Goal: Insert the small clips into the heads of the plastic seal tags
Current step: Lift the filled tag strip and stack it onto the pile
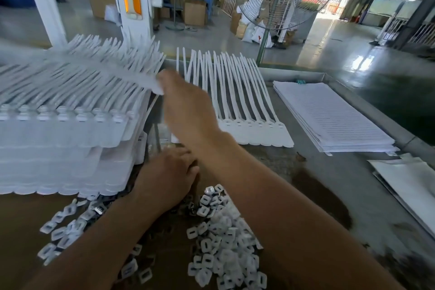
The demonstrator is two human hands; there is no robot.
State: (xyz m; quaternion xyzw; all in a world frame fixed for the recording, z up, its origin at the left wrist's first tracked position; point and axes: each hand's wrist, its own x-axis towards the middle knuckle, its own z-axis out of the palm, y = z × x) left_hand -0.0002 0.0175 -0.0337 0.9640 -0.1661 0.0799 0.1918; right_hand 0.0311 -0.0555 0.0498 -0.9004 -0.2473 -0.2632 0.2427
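Right hand [188, 110] stretches forward, fingers pinching a blurred white tag strip [94, 70]; left hand [167, 176] fingers hidden beside clips [221, 242].

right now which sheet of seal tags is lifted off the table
The blurred sheet at upper left, held at its corner by the right hand above the tall stack; the middle sheet lies flat on the table.

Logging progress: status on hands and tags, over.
Right hand grips blurred white plastic seal-tag strip above stack. Left hand at small white clip pile, fingers hidden. Nothing blocking.
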